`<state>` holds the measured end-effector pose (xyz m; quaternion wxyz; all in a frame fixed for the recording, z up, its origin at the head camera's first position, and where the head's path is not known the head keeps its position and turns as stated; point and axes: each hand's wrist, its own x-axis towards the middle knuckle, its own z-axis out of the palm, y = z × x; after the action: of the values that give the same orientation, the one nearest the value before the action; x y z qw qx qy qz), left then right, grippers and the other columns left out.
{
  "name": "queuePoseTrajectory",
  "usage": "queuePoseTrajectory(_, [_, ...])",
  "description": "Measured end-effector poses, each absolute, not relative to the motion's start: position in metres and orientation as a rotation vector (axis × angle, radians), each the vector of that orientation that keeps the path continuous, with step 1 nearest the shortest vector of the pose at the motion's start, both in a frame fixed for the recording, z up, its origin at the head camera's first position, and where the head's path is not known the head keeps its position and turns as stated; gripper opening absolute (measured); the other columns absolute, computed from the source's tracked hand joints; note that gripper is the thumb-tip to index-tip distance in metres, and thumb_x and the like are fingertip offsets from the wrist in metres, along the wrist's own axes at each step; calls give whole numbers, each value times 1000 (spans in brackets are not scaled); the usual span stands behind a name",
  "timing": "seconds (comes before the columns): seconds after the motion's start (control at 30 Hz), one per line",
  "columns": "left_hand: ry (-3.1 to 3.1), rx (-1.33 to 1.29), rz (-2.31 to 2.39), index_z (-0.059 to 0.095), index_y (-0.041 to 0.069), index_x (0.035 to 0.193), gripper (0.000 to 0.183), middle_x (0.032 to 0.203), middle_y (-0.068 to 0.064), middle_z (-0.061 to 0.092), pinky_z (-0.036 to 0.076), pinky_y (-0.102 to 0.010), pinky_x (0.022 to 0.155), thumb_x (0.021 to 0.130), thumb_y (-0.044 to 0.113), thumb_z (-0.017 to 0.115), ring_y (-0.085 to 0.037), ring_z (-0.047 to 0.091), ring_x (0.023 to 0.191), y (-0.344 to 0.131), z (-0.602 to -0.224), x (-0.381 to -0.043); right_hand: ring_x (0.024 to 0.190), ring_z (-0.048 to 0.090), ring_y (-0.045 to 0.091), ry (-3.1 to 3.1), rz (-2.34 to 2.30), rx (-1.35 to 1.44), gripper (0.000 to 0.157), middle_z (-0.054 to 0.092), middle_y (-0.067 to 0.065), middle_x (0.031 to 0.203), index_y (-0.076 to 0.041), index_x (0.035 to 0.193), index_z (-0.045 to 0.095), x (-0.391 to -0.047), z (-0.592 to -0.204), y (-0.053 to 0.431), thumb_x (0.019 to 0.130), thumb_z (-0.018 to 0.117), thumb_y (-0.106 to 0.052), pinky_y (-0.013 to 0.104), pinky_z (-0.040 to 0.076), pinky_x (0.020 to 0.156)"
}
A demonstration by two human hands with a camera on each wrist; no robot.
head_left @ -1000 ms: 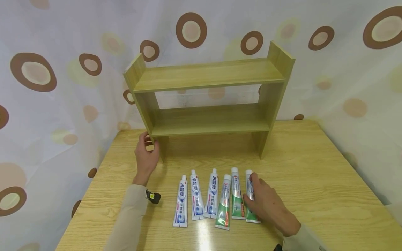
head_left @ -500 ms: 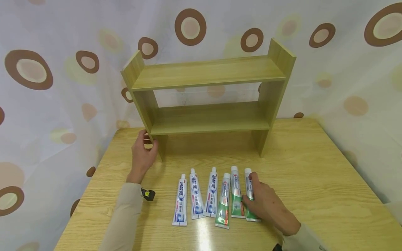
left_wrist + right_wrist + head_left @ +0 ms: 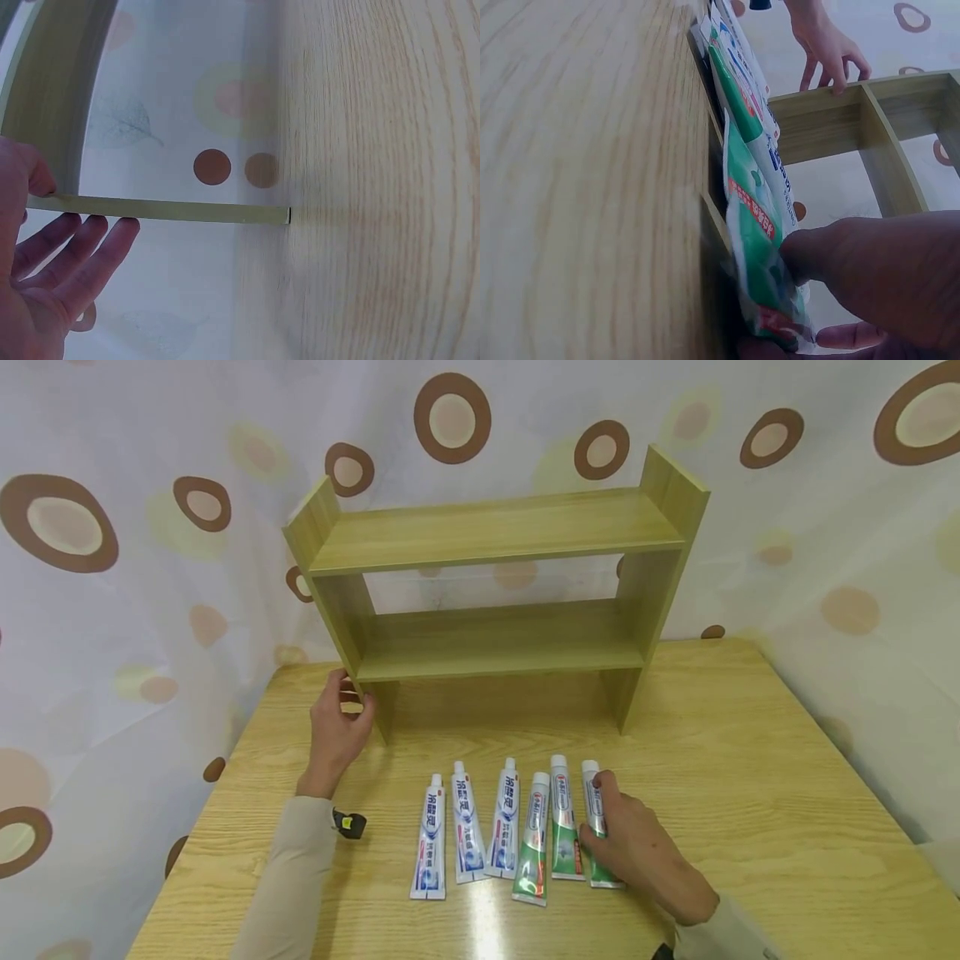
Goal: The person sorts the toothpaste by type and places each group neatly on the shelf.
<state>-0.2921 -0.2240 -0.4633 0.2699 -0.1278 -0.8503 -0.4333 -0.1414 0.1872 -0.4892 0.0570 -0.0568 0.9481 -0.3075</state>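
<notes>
A small two-tier wooden shelf (image 3: 498, 531) stands at the back of the table. My left hand (image 3: 337, 739) holds the lower part of its left side panel. In the left wrist view the thumb lies on one side of that panel (image 3: 187, 211) and the fingers on the other. My right hand (image 3: 645, 847) grips the rightmost green-and-silver toothpaste tube (image 3: 594, 810), which lies flat with its cap away from me. Two like tubes (image 3: 564, 827) (image 3: 533, 852) lie beside it, followed by three white-and-blue toothpaste tubes (image 3: 504, 827) (image 3: 467, 831) (image 3: 430, 843) to the left.
The wooden table (image 3: 750, 793) spreads under everything. Behind and at both sides hangs a pale curtain (image 3: 187, 418) with brown ring prints. The tubes' caps point toward the shelf, and a bright glare (image 3: 487, 922) shows on the tabletop near me.
The head view has drifted slightly, so the shelf sits a little higher and further left. Both hands keep their holds, and the tubes lie as before.
</notes>
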Motion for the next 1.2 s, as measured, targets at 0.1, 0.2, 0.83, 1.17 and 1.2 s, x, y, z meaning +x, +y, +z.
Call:
queuePoseTrajectory(0.1, [-2291, -341, -1180, 59, -1, 141, 43, 115, -30, 72, 50, -1, 68, 99, 3, 69, -44, 76, 98, -224, -463, -292, 61, 57, 12, 2898, -938, -169, 61, 65, 7, 82, 2, 145, 42, -142, -489, 187, 96, 74, -15, 24, 45, 47])
queuePoseTrajectory(0.2, [-2293, -333, -1196, 59, -1, 141, 43, 115, -30, 73, 50, -1, 68, 99, 3, 69, -44, 75, 99, -224, -463, -291, 56, 54, 11, 2911, -961, -159, 61, 61, 4, 74, 0, 147, 44, -143, -488, 187, 96, 74, -15, 22, 42, 45])
queuePoseTrajectory(0.83, [-2272, -326, -1220, 60, -1, 138, 41, 113, -29, 73, 50, 0, 67, 98, 2, 69, -44, 76, 97, -224, -463, -292, 52, 50, 8, 3103, -1035, -244, 45, 62, 3, 72, 4, 136, 57, -148, -462, 186, 95, 74, -8, 18, 41, 43])
queuePoseTrajectory(1.17, [-2284, -326, -1184, 61, -1, 137, 40, 112, -28, 74, 50, -1, 68, 99, 3, 69, -42, 77, 97, -224, -463, -292, 54, 50, 9, 3124, -1010, -252, 27, 63, 4, 72, -1, 116, 60, -148, -449, 183, 94, 74, -7, 18, 40, 43])
queuePoseTrajectory(1.2, [-2284, -324, -1185, 61, -1, 137, 40, 112, -27, 74, 50, -1, 68, 99, 3, 69, -41, 77, 97, -224, -463, -292, 54, 48, 9, 3134, -1005, -269, 25, 62, 3, 70, -2, 113, 59, -148, -448, 183, 94, 74, -7, 18, 38, 43])
